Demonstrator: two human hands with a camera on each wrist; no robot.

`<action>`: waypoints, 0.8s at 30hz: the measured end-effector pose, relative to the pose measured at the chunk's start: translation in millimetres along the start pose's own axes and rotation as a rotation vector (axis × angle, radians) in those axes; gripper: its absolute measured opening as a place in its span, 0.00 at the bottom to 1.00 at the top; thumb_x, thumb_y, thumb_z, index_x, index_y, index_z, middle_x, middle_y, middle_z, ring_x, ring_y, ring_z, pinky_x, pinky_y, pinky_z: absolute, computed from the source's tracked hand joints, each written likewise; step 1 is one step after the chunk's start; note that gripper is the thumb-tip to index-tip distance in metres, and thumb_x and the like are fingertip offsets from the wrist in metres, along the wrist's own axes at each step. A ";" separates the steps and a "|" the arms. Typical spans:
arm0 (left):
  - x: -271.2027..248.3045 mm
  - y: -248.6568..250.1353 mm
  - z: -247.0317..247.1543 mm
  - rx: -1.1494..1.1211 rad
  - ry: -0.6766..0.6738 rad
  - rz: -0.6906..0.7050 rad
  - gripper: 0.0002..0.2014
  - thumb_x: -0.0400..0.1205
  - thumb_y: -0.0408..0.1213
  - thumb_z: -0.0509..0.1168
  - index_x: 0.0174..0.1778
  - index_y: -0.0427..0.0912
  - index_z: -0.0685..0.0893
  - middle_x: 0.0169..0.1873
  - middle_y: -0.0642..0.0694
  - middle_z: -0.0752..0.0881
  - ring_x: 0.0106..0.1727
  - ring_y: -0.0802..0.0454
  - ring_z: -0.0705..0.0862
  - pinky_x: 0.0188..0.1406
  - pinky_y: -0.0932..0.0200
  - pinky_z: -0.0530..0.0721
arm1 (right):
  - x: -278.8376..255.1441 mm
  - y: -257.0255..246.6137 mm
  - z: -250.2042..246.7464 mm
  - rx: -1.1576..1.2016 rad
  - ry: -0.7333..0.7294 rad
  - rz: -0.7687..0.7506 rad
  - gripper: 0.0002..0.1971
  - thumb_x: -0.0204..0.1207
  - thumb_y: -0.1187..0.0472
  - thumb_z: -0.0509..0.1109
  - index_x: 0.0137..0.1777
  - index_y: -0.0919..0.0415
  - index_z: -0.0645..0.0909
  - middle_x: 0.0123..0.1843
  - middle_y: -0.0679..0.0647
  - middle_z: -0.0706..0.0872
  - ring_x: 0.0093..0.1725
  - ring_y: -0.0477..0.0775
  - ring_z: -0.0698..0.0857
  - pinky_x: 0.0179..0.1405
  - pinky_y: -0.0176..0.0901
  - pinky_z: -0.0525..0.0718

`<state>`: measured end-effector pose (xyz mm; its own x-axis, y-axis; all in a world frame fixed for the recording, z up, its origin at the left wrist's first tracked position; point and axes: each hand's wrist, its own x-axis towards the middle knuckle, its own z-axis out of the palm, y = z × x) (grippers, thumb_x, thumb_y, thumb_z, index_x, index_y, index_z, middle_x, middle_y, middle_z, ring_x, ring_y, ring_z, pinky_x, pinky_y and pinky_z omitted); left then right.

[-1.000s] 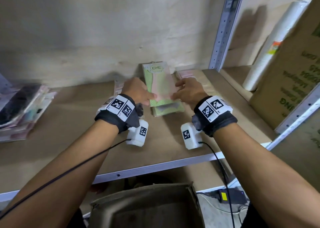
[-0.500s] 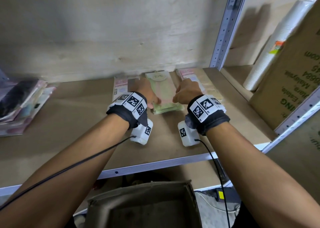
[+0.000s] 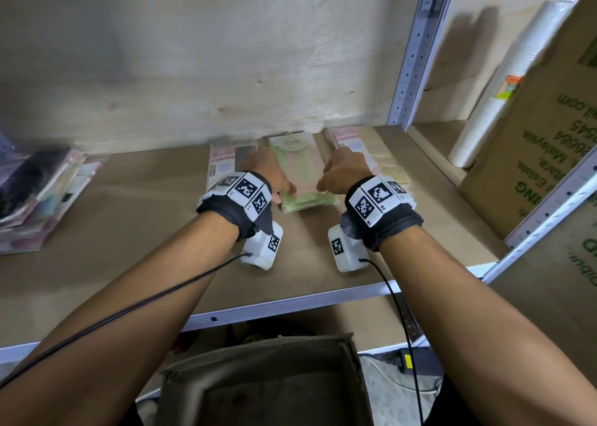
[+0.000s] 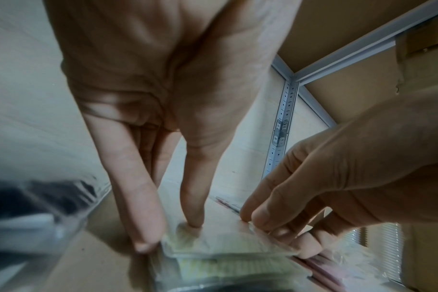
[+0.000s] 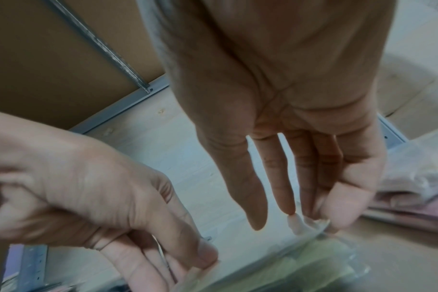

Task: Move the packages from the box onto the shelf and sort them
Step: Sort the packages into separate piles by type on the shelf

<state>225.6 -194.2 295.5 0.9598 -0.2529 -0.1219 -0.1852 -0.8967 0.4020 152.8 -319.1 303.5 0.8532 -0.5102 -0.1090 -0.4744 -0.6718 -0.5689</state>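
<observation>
A flat green package (image 3: 298,167) with a round "ENE" tag lies on top of a small green stack at the back of the shelf board (image 3: 129,231). My left hand (image 3: 274,180) holds its left edge, thumb pressing on top (image 4: 193,223) and a finger against the side. My right hand (image 3: 342,170) grips the right edge with its fingertips (image 5: 300,219). A pink stack (image 3: 223,163) lies just left of the green one, a pink and beige stack (image 3: 384,163) just right. The brown cardboard box (image 3: 268,383) stands below the shelf's front edge.
A mixed pile of packages (image 3: 42,192) lies at the shelf's far left. A grey perforated post (image 3: 416,53) stands right of the stacks. Beyond it are a sleeve of white cups (image 3: 504,86) and a large printed carton (image 3: 542,134).
The green package was tilted up between my hands; it now lies flat on the green stack, pushed back towards the wall. Both hands moved forward with it.
</observation>
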 end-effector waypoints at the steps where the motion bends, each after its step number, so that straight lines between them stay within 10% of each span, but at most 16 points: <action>1: 0.2 -0.5 -0.2 -0.008 -0.002 -0.006 0.28 0.70 0.49 0.82 0.32 0.37 0.69 0.07 0.56 0.75 0.10 0.65 0.72 0.17 0.64 0.67 | -0.2 0.3 -0.6 0.003 -0.001 0.000 0.21 0.73 0.69 0.76 0.66 0.70 0.81 0.66 0.64 0.84 0.64 0.61 0.85 0.65 0.50 0.85; 7: -4.0 -0.9 -5.3 -0.025 -0.046 0.033 0.26 0.71 0.47 0.81 0.54 0.31 0.84 0.39 0.41 0.92 0.41 0.48 0.93 0.46 0.53 0.90 | -0.5 0.6 -5.7 0.014 0.004 -0.016 0.19 0.73 0.67 0.77 0.64 0.68 0.82 0.64 0.63 0.84 0.62 0.60 0.85 0.61 0.46 0.86; 12: -18.0 -11.8 -36.2 -0.066 0.061 0.052 0.21 0.75 0.49 0.78 0.42 0.33 0.83 0.40 0.41 0.90 0.32 0.50 0.88 0.32 0.57 0.83 | -0.3 -1.0 -9.7 0.036 0.027 -0.045 0.21 0.72 0.63 0.78 0.65 0.66 0.83 0.65 0.61 0.84 0.64 0.59 0.84 0.62 0.45 0.84; 17: -32.5 -67.6 -70.7 -0.426 0.131 0.018 0.19 0.73 0.41 0.81 0.53 0.32 0.90 0.46 0.37 0.91 0.39 0.41 0.94 0.48 0.44 0.93 | -14.1 -16.5 -3.8 0.112 0.024 -0.203 0.15 0.74 0.59 0.78 0.59 0.60 0.88 0.56 0.55 0.89 0.56 0.53 0.86 0.58 0.41 0.82; 24: -57.7 -184.9 -116.8 -0.602 0.349 -0.082 0.07 0.71 0.45 0.77 0.35 0.45 0.90 0.35 0.41 0.92 0.44 0.41 0.92 0.57 0.36 0.89 | -55.1 -83.4 41.7 0.316 -0.168 -0.409 0.07 0.74 0.65 0.75 0.52 0.62 0.88 0.38 0.55 0.91 0.34 0.47 0.87 0.40 0.38 0.85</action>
<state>229.2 28.6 334.2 0.9960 0.0287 0.0845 -0.0569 -0.5251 0.8491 154.3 -212.6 323.0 0.9896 -0.1307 0.0593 -0.0295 -0.5901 -0.8068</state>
